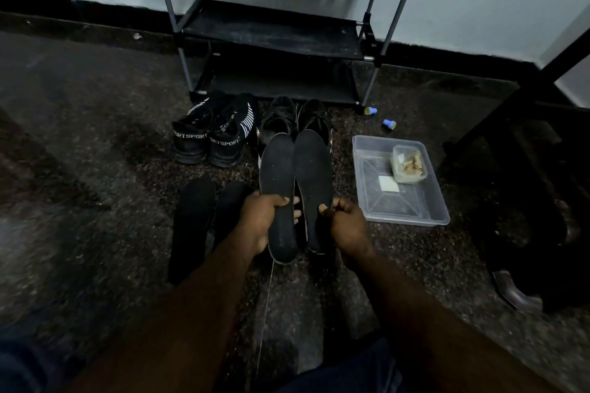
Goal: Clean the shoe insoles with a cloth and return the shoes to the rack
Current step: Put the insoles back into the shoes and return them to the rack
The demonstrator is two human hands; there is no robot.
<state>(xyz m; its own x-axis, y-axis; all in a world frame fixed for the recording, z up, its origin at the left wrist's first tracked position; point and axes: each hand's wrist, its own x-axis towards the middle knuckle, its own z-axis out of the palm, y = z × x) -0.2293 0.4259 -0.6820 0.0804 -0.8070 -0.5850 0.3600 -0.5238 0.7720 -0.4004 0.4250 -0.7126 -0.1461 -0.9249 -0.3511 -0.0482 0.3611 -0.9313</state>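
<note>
Head view: left hand [258, 220] grips the left insole [277, 169], right hand [348, 225] pinches the right insole [314, 166] — wiping seems next (no cloth visible) — one hand must free up.

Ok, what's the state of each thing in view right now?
Left grip: holds left insole, lifted.
Right grip: pinches right insole, lifted.
Spare insoles: flat on floor.
SPORT sneakers: on floor, not on rack.
Lace-up shoes: on floor before rack.
Clear tray: uncovered, holds small tub.
</note>
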